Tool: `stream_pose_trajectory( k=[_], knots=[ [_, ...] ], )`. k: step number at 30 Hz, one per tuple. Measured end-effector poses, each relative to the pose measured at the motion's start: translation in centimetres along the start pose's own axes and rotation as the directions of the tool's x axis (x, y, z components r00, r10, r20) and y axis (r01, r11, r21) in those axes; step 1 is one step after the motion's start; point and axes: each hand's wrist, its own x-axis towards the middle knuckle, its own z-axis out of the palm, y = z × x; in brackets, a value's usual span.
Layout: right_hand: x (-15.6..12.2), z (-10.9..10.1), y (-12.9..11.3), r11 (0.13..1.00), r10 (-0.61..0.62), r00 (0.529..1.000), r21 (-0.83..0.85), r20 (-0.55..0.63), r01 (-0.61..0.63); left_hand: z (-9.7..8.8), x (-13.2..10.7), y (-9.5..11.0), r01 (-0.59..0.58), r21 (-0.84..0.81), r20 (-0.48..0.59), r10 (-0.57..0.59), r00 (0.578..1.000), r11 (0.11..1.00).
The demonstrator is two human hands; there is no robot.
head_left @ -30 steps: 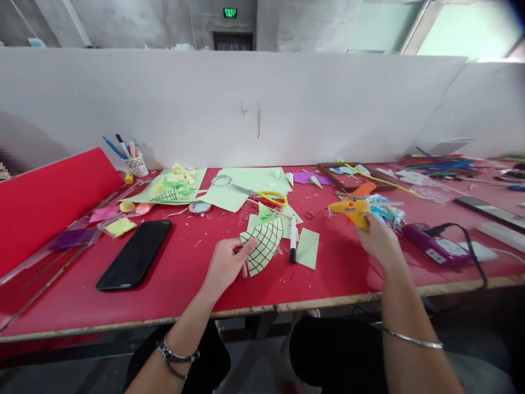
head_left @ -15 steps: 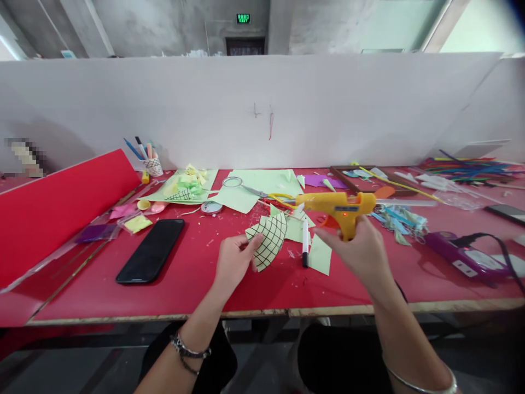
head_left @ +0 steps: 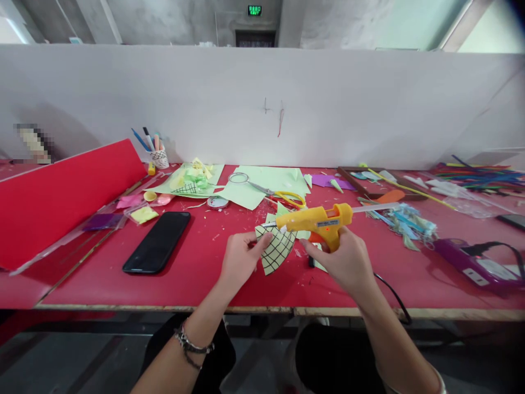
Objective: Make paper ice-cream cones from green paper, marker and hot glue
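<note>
Two bare hands at work, with places given from the black rectangular smartphone (head_left: 158, 243) lying flat on the red tabletop (head_left: 205, 284). The left hand (head_left: 241, 262), right of the smartphone, is closed in a pinch, thumb on the near face, upon the left margin of a pale yellow-green paper piece marked with a black grid (head_left: 276, 254). The right hand (head_left: 348, 257), farther right of the smartphone, is wrapped about the handle of a yellow plastic glue gun with an orange trigger (head_left: 315, 218); a translucent glue stick (head_left: 375, 207) projects from its rear. The paper piece, held well to the right of the smartphone, is roughly fan-shaped, its lower end narrowed. The glue gun's metal nozzle points leftward, toward the smartphone's side, at the upper border of the paper piece; whether the two touch cannot be told. Edges and room: the table's worn front edge (head_left: 184, 309) runs along the near side of the smartphone; red surface with a few pale scraps extends from the smartphone to the left hand. Right of the smartphone and farther back lie yellow-handled scissors (head_left: 289, 197); at far right, a purple power strip (head_left: 471, 262). Left of the smartphone stands a slanted red board (head_left: 74, 197).
</note>
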Motion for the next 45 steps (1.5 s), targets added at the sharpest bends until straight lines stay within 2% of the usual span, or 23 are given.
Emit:
stream_pose_trajectory(
  k=[10,29,45],
  knots=[
    [0.1,0.4,0.3,0.999,-0.024,1.0,-0.024,-0.007,0.024,0.2,0.0,0.4,0.019,-0.004,0.043,-0.019,0.999,1.0],
    [0.3,0.4,0.8,0.995,0.01,1.0,-0.096,0.029,-0.007,0.1,0.0,0.3,0.01,0.025,0.043,-0.011,0.999,1.0],
    [0.6,0.0,1.2,0.994,0.009,1.0,-0.112,0.008,-0.008,-0.1,0.1,0.3,0.028,-0.004,0.042,-0.027,0.999,1.0]
  ],
)
